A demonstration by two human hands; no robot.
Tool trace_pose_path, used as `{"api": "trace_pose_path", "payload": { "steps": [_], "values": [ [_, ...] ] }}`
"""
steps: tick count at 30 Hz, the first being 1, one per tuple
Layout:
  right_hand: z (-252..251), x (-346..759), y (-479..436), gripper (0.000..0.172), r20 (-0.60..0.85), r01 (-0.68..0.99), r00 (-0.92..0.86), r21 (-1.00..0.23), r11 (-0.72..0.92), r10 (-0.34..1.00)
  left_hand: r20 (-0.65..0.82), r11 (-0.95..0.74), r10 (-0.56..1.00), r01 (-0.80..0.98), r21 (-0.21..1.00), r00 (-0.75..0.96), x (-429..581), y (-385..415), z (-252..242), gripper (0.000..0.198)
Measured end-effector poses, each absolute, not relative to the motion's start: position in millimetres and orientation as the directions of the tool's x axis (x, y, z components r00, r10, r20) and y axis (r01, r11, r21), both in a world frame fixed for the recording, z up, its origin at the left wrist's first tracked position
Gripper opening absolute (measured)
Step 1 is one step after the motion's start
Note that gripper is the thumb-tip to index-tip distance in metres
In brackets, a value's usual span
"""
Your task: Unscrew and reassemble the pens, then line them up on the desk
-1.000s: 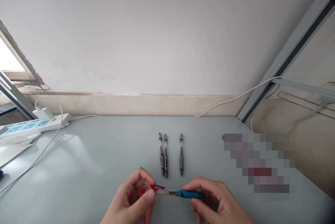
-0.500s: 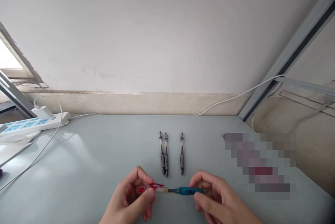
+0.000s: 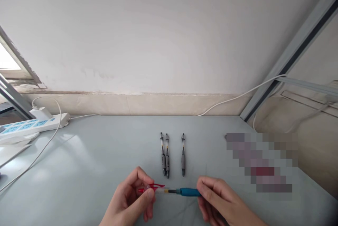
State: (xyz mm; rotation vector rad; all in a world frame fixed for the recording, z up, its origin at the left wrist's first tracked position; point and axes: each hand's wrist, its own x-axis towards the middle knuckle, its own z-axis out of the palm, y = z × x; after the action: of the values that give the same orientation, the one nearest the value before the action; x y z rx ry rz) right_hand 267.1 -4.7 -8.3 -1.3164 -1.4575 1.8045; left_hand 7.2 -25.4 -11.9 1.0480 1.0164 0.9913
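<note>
A pen (image 3: 174,191) is held level just above the surface (image 3: 92,155), red-clip end pinched in the left hand (image 3: 132,201), blue grip sleeve pinched by the right hand (image 3: 219,203). Risk: if pulled unevenly, parts could separate & roll toward the 3 grey pens (image 3: 167,155).

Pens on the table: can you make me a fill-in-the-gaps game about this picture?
1. Lying in a row on the table are ____ grey pens.
2. The pen held by the left hand and the right hand has a red clip and a ____ grip.
3. The white power strip sits at the table's far ____ side.

Missing words: three; blue; left
</note>
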Motion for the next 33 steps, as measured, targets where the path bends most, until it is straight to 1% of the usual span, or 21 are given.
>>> {"api": "trace_pose_path", "payload": {
  "steps": [1, 3, 5, 7, 8, 11, 12, 13, 17, 18, 21, 22, 23, 26, 27, 31, 33],
  "values": [
    [-9, 267, -4, 0.047, -0.355, 0.175, -0.441, -0.935, -0.309, 0.824, -0.165, 0.201, 0.960, -0.145, 0.969, 0.226, 7, -26, -12, 0.037],
    [-9, 268, -4, 0.045, -0.331, 0.146, -0.460, -0.943, -0.298, 0.824, -0.162, 0.197, 0.962, -0.149, 0.969, 0.219, 8, -26, -11, 0.037],
    [-10, 268, -4, 0.048, -0.350, 0.163, -0.455, -0.937, -0.310, 0.819, -0.163, 0.197, 0.964, -0.151, 0.969, 0.210, 8, -26, -10, 0.036],
    [-9, 266, -4, 0.056, -0.370, 0.184, -0.442, -0.929, -0.321, 0.817, -0.157, 0.191, 0.966, -0.158, 0.969, 0.205, 8, -26, -9, 0.035],
    [-8, 266, -4, 0.055, -0.369, 0.184, -0.437, -0.929, -0.320, 0.820, -0.153, 0.187, 0.967, -0.160, 0.969, 0.206, 8, -26, -9, 0.035],
    [-2, 263, -2, 0.044, -0.348, 0.159, -0.429, -0.937, -0.310, 0.833, -0.130, 0.165, 0.968, -0.153, 0.974, 0.216, 7, -24, -10, 0.034],
    [-1, 262, -2, 0.043, -0.347, 0.153, -0.427, -0.938, -0.311, 0.835, -0.120, 0.155, 0.969, -0.153, 0.976, 0.216, 6, -24, -11, 0.033],
    [0, 262, -1, 0.044, -0.351, 0.153, -0.426, -0.936, -0.316, 0.834, -0.110, 0.145, 0.970, -0.155, 0.977, 0.215, 6, -24, -11, 0.032],
    [0, 261, -1, 0.056, -0.373, 0.170, -0.416, -0.928, -0.332, 0.830, -0.091, 0.129, 0.974, -0.179, 0.975, 0.209, 6, -25, -12, 0.031],
    [0, 261, -2, 0.054, -0.369, 0.168, -0.411, -0.929, -0.329, 0.833, -0.090, 0.128, 0.975, -0.181, 0.975, 0.205, 6, -25, -13, 0.031],
    [-1, 262, -2, 0.040, -0.349, 0.144, -0.410, -0.937, -0.318, 0.843, -0.087, 0.119, 0.979, -0.174, 0.978, 0.182, 6, -26, -13, 0.031],
    [-1, 262, -2, 0.038, -0.347, 0.139, -0.413, -0.938, -0.319, 0.842, -0.087, 0.117, 0.980, -0.170, 0.978, 0.177, 6, -26, -14, 0.030],
    [-1, 262, -2, 0.039, -0.350, 0.138, -0.415, -0.937, -0.322, 0.840, -0.087, 0.116, 0.981, -0.168, 0.979, 0.172, 6, -26, -14, 0.030],
    [-1, 262, -1, 0.050, -0.367, 0.149, -0.413, -0.930, -0.336, 0.834, -0.082, 0.114, 0.979, -0.168, 0.979, 0.187, 5, -25, -14, 0.030],
    [-1, 262, -1, 0.051, -0.368, 0.149, -0.412, -0.930, -0.336, 0.834, -0.078, 0.111, 0.979, -0.170, 0.979, 0.191, 5, -25, -14, 0.030],
    [1, 262, 0, 0.034, -0.342, 0.111, -0.410, -0.939, -0.326, 0.845, -0.078, 0.109, 0.981, -0.173, 0.979, 0.175, 5, -25, -13, 0.031],
    [1, 262, 0, 0.036, -0.343, 0.096, -0.412, -0.938, -0.334, 0.844, -0.080, 0.109, 0.984, -0.177, 0.978, 0.161, 6, -25, -13, 0.031]
  ]
}}
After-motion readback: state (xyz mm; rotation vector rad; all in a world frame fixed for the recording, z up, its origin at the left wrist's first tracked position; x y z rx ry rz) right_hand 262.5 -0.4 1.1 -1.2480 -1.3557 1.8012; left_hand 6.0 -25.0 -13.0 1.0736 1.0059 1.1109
